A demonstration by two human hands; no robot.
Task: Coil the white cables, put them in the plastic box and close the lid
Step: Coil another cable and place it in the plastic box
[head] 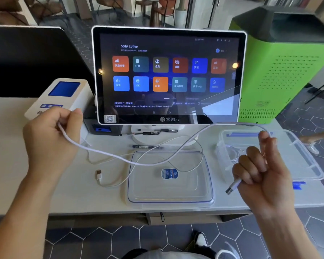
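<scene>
A white cable (108,155) stretches in the air between my two hands. My left hand (52,139) pinches one end at the left. My right hand (260,171) grips the other end, with the USB plug (230,189) sticking out below the fist and the cable looping over my raised finger. A second white cable (110,181) lies loose on the table, its plug near the lid's left edge. The clear lid (204,195) with a blue label lies flat in the middle. The clear plastic box (307,161) stands at the right, with a coiled cable (232,152) inside.
A touchscreen terminal (168,75) stands behind the lid, with pens (148,146) at its base. A white card reader (62,96) and a small black printer (101,126) sit at the left. A green machine (288,71) is at the right. The table's front edge runs just below the lid.
</scene>
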